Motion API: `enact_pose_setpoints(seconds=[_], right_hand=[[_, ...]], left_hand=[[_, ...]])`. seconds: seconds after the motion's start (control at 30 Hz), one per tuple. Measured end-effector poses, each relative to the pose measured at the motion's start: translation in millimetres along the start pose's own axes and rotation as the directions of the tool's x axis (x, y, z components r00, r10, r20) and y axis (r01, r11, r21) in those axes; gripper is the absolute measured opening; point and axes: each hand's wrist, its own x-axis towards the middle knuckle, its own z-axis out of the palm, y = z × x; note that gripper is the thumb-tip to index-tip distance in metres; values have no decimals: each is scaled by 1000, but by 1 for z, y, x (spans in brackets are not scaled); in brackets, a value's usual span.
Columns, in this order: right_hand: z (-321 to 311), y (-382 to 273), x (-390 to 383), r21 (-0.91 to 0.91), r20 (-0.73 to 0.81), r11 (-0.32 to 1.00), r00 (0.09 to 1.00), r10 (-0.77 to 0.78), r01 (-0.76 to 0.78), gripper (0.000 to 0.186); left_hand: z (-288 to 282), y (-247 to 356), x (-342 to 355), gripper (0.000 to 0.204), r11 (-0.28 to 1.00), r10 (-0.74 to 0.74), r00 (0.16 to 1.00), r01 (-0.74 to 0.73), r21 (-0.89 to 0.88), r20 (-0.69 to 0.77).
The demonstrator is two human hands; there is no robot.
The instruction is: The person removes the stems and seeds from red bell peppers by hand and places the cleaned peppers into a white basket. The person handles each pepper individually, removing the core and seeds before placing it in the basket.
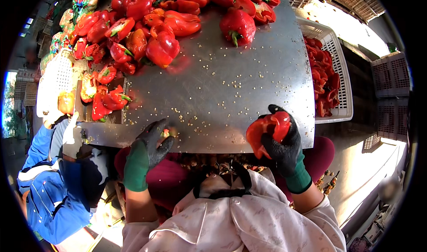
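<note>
Both my hands wear black-coated green gloves above the front edge of a metal table [200, 87]. In my right hand [287, 143], at the table's right front, is an opened red bell pepper [262, 134], its hollow side showing. My left hand [153, 143] is curled round a small pale-and-red pepper core [164, 134], partly hidden by the fingers. A large heap of red peppers [138, 43], some whole and some cut, covers the far left of the table. One whole red pepper [238, 27] sits apart at the far middle. Pale seeds are scattered over the metal.
A white plastic crate [344, 87] full of cut red peppers stands off the table's right edge. At the left, a co-worker in a blue jacket [58, 198] holds an orange-red pepper [66, 102]. Pepper scraps [213, 161] lie below the table's front edge. Stacked crates [391, 92] stand far right.
</note>
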Motion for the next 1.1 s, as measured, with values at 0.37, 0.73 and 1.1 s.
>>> enact_pose_setpoints(seconds=[0.37,0.73,1.1], right_hand=[[4,13,80,-457,293,703,838,-460,546,47],[-98,-1,43,350,-298,900,942,-156,260,60],[40,24,90,286,193,957,981,1,-57,86]], left_hand=[[21,71,143,56,919,-18,981,-60,-390,-195],[68,96,344,91,991,129,967,-130,13,-220],[99,73,119,56,200,-6,999,34,-979,33]])
